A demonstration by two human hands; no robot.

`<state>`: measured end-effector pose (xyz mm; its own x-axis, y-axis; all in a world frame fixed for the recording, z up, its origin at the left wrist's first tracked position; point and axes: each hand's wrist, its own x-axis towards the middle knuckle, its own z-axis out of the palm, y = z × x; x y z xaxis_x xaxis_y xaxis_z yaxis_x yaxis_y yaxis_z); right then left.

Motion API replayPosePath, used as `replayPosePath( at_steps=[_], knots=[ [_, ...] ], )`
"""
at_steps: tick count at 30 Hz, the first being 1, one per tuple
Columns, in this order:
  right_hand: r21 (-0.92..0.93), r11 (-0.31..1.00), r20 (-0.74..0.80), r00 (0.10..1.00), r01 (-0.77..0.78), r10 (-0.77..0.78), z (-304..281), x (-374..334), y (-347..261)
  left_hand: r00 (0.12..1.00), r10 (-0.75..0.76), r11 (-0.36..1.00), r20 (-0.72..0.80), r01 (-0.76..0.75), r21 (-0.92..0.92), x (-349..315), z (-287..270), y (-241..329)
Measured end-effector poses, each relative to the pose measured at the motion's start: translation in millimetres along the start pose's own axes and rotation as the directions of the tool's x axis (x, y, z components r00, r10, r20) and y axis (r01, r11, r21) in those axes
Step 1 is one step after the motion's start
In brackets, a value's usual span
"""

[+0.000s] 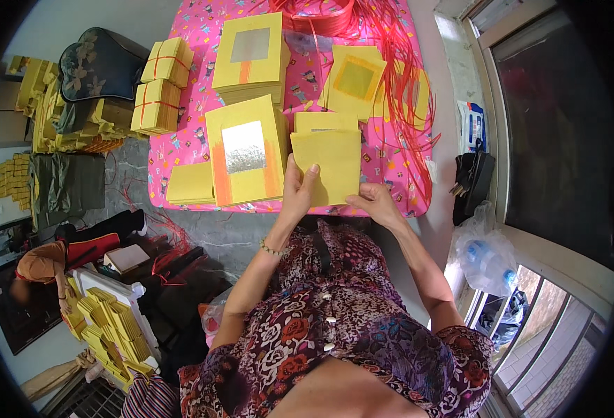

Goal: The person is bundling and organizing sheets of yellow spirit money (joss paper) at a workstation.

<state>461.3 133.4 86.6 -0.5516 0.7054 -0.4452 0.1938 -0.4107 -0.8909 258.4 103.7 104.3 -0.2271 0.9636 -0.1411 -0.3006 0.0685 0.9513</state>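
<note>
1 yellow stack (pixel 329 164) is over the near edge of the pink table (pixel 181 148), grasped by 2 hands: the left hand (pixel 298 192), half closed, thumb on top, at its left edge; the right hand (pixel 378 202) pinching its lower right corner. Leftward stand 2 silver-squared piles (pixel 272 143); rightward lie red straps (pixel 401 87).

Centre of the frame: one left hand (pixel 298 187), one right hand (pixel 377 202), one plain yellow stack (pixel 335 160) between them, one beaded bracelet (pixel 273 249). Upper centre: two tall silver-squared stacks (pixel 246 148), one pink-covered desk (pixel 188 143). Upper left: one dark flowered cushion (pixel 101 66).
</note>
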Motion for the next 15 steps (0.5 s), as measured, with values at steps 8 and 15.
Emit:
replayPosePath(
  at_steps=[8,15],
  knots=[
    [0.046,0.989,-0.019,0.990,0.138,-0.137,-13,4,-23,0.995,0.059,0.994,0.086,-0.066,0.087,-10,-3,-11],
    [-0.069,0.970,-0.148,0.959,0.234,-0.242,-31,11,-36,0.988,-0.044,0.989,0.147,0.023,0.143,-22,-3,-15]
  ],
)
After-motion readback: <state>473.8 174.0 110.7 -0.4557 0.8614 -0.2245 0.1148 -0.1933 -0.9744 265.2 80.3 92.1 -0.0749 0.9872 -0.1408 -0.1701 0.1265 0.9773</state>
